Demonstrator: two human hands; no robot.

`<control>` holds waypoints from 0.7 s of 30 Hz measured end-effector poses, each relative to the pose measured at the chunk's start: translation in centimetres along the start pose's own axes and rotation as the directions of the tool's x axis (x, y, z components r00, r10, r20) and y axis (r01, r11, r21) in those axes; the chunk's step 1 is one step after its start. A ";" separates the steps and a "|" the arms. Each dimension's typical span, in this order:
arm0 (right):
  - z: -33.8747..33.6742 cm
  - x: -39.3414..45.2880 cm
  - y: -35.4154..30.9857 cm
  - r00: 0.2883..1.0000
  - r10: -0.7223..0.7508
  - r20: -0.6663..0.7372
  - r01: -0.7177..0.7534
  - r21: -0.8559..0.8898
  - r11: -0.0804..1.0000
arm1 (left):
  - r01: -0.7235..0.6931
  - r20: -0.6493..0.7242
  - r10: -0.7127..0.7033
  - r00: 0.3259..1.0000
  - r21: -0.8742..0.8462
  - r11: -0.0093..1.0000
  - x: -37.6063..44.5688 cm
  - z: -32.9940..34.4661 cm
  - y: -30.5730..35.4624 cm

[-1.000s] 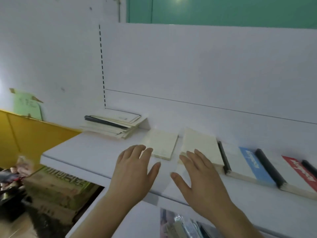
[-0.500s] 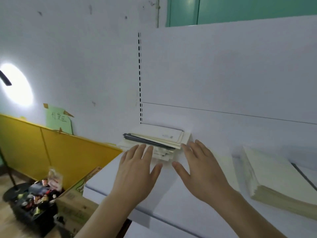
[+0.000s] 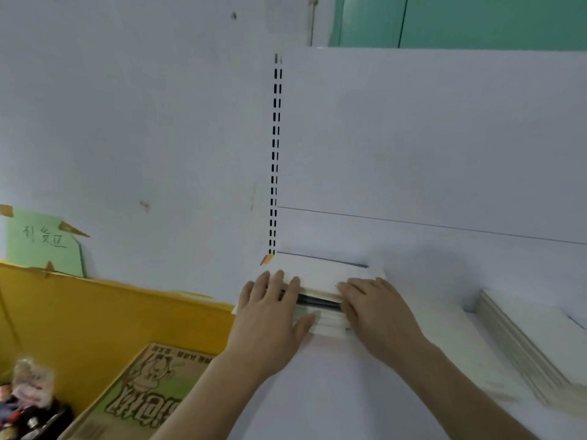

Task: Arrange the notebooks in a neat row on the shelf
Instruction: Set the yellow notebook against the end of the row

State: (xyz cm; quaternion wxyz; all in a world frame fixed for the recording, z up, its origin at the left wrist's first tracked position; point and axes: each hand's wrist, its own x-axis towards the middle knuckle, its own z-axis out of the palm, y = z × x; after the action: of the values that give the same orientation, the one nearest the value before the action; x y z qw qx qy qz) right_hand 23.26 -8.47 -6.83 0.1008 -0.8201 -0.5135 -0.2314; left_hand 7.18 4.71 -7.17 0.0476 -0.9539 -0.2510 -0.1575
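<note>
Head view: pile of notebooks sits at the far left end of the shelf, against the back wall. Left hand grips the pile's left end, fingers over the top, thumb at the front edge. Right hand lies on the right end, fingers straight and together. Likely step: lifting the pile. Squeeze evenly from both ends, keep it level so loose covers don't slip. Another stack lies near on the right.
</note>
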 end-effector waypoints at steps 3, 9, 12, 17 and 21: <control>-0.9 -0.3 -0.4 0.996 0.039 -0.079 -0.036 0.042 0.998 | -0.070 -0.018 0.069 0.997 -0.047 0.996 0.4 0.0 -1.4; -4.5 -2.1 -1.5 0.918 0.208 -0.337 -0.204 0.048 0.978 | -0.225 -0.489 0.042 0.871 -0.322 0.920 0.6 -0.7 -2.1; -7.1 -2.9 -2.5 0.807 0.331 -0.490 -0.259 0.211 0.943 | -0.315 -0.631 0.027 0.775 -0.349 0.883 0.5 -1.5 -1.5; -8.9 -3.2 -4.1 0.708 0.562 -0.427 -0.268 0.574 0.774 | -0.108 -0.229 -0.126 0.965 -0.786 0.608 0.1 -2.4 -0.1; -8.3 -3.1 -5.8 0.716 0.669 -0.199 -0.261 0.812 0.521 | 0.096 0.098 -0.033 0.995 -0.994 -0.060 0.3 -2.9 0.5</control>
State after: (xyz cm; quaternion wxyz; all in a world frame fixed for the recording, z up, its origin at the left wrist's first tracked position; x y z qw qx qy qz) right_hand 14.73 -11.66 -1.51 0.6086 -0.7283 -0.2674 -0.1665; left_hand 6.88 3.88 -4.32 -0.6731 -0.6799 -0.1037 -0.2718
